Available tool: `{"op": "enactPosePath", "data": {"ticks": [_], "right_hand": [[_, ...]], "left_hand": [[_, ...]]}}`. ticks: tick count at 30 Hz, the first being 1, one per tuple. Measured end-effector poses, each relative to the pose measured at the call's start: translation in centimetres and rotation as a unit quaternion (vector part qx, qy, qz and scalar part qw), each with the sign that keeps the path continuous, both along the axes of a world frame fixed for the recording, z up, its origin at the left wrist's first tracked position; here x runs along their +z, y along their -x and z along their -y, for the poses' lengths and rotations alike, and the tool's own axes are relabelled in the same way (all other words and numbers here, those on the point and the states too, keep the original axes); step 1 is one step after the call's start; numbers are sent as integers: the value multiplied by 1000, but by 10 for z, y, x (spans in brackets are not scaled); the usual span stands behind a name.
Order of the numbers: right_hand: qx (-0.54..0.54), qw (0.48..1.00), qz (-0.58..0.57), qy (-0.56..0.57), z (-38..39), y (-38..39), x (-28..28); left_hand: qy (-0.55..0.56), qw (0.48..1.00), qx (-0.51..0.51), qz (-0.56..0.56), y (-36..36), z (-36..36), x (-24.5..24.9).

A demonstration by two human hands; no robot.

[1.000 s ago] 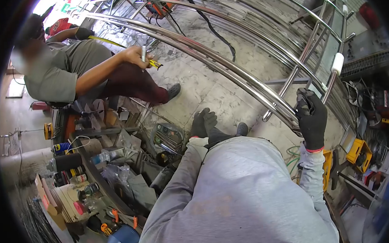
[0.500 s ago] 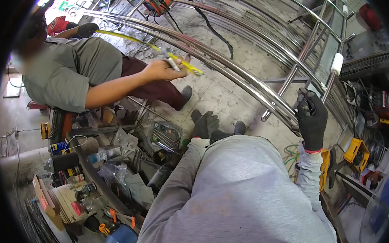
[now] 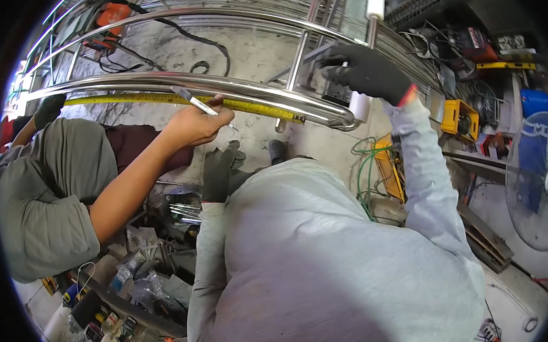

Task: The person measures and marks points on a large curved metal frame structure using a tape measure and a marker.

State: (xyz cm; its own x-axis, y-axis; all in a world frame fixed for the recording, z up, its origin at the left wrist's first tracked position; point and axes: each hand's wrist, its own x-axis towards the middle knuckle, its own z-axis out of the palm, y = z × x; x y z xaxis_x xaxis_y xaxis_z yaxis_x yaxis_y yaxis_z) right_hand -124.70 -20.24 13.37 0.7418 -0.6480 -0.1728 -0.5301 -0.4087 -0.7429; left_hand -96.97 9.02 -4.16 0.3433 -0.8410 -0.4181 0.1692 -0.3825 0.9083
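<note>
My right hand (image 3: 368, 72), in a dark glove, is over the end of the polished metal railing (image 3: 270, 95), beside a white plastic-wrapped post (image 3: 360, 106). Its thumb and fingers are apart and hold nothing that I can see. In a matching glove, my left hand (image 3: 219, 171) hangs low in front of my body with loose, parted fingers, touching nothing visible. A co-worker's bare hand (image 3: 194, 124) holds a marker (image 3: 201, 105) against a yellow tape measure (image 3: 255, 106) stretched along the railing. The co-worker's gloved hand (image 3: 49, 110) is at the tape's far left part.
An orange machine (image 3: 112, 17) with a black cable stands behind the railing. Yellow crates (image 3: 459, 119), a green hose (image 3: 366, 172) and a fan (image 3: 538, 179) are on my right. Cluttered tools and plastic bags (image 3: 153, 289) lie at lower left.
My view has turned right. My right hand has come off the railing end and opened above it. The co-worker has brought the tape flat along the railing, with the marker at it.
</note>
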Motion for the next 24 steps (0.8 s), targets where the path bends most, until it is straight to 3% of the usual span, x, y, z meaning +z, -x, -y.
{"op": "enactPosePath", "data": {"ticks": [1,2,3,5,6,8,10,12,17,21,22,23,24], "right_hand": [[-3,1000,-4,3,7,2,-10],[47,998,-45,0,11,2,-22],[97,992,-84,-2,15,2,-32],[130,987,-95,-28,12,-9,-34],[162,980,-106,-54,12,-12,-36],[171,977,-111,-69,18,-12,-63],[220,953,-148,-147,19,-13,-71],[233,953,-119,-153,22,-9,-80],[226,947,-139,-182,19,-7,-77],[215,956,-138,-143,14,-9,-74],[218,956,-133,-142,16,-8,-76],[262,951,-132,-95,23,-3,-81],[308,942,-126,-47,29,0,-89]], "left_hand": [[95,976,-109,161,2,4,6],[186,906,-209,317,4,8,12],[188,906,-208,316,7,12,18],[229,858,-271,371,14,17,25],[229,858,-271,371,16,17,19],[247,810,-301,439,18,15,4],[251,796,-297,465,24,11,10],[257,780,-293,490,30,15,14],[176,898,-351,198,72,64,72],[146,894,-391,161,105,101,62],[69,951,-300,16,118,106,59],[-9,973,-193,-127,128,111,56],[6,974,-171,-148,134,110,53]]}}
